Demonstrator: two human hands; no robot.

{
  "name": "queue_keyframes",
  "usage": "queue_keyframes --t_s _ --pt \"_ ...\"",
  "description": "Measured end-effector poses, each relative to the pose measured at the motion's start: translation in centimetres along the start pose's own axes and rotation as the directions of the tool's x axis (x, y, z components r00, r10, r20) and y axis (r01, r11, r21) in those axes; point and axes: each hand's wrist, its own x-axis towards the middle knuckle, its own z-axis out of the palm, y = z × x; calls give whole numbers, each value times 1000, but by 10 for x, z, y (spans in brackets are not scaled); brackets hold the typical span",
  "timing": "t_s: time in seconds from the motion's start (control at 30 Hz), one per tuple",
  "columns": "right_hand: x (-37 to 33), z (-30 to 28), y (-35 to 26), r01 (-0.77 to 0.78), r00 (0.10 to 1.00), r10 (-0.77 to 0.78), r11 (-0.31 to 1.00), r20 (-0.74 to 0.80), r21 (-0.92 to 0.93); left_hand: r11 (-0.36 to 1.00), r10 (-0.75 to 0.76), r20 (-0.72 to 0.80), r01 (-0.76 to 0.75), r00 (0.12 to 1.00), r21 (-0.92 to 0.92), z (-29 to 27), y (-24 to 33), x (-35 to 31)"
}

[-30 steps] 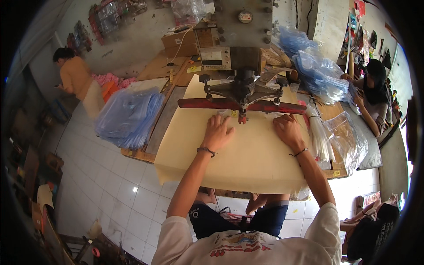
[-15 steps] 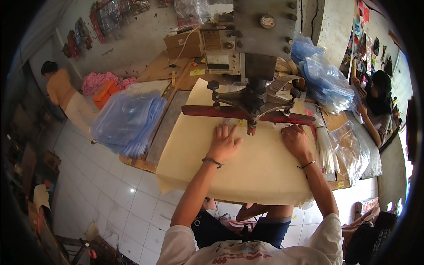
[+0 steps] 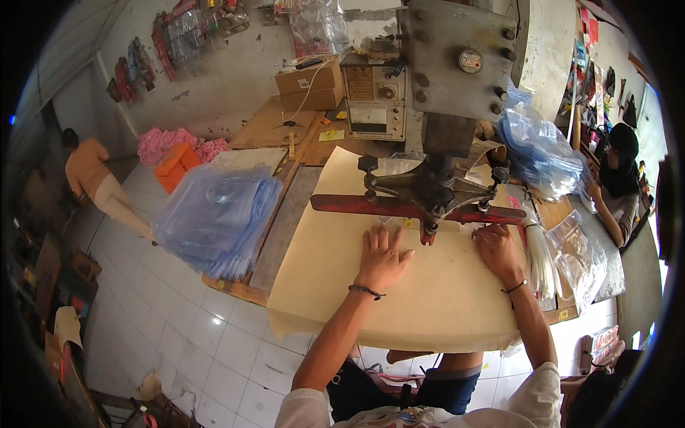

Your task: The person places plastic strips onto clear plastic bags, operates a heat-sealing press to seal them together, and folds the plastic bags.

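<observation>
A press head [image 3: 439,178] with a long red bar [image 3: 371,205] hangs across the work table, over a tan sheet [image 3: 335,285]. My left hand [image 3: 382,258] lies flat on the sheet just in front of the bar, fingers spread. Under its fingertips a bit of clear plastic [image 3: 389,222] shows beneath the bar. My right hand [image 3: 497,250] rests near the bar's right end with its fingers curled together. Beside those fingers is a small whitish, clear piece [image 3: 467,228]; whether they grip it is hidden.
Bluish clear plastic sheets [image 3: 214,214] are stacked at left, and more bluish bags [image 3: 539,143] lie at right. White strips [image 3: 541,260] and a clear bag [image 3: 576,250] lie beside my right hand. A control box [image 3: 374,100] stands behind. One person [image 3: 93,167] is at left, another [image 3: 619,178] at right.
The whole view has shifted, so the table sits further right and lower. Both hands stay in about the same places by the bar. The person at left has changed posture slightly.
</observation>
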Motion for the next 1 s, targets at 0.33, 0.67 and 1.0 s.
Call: queue_keyframes --t_s 0.33,0.67,1.0 --pt "1 -9 1 62 998 -62 998 31 -18 997 71 -154 -65 985 46 -1 -1 -1" --pt "2 -28 -6 39 993 -39 999 110 0 999 41 -67 -40 997 11 -13 3 -1" --pt "0 -29 3 85 987 -83 996 135 -9 999 40 -36 -40 999 -6 -18 3 1"
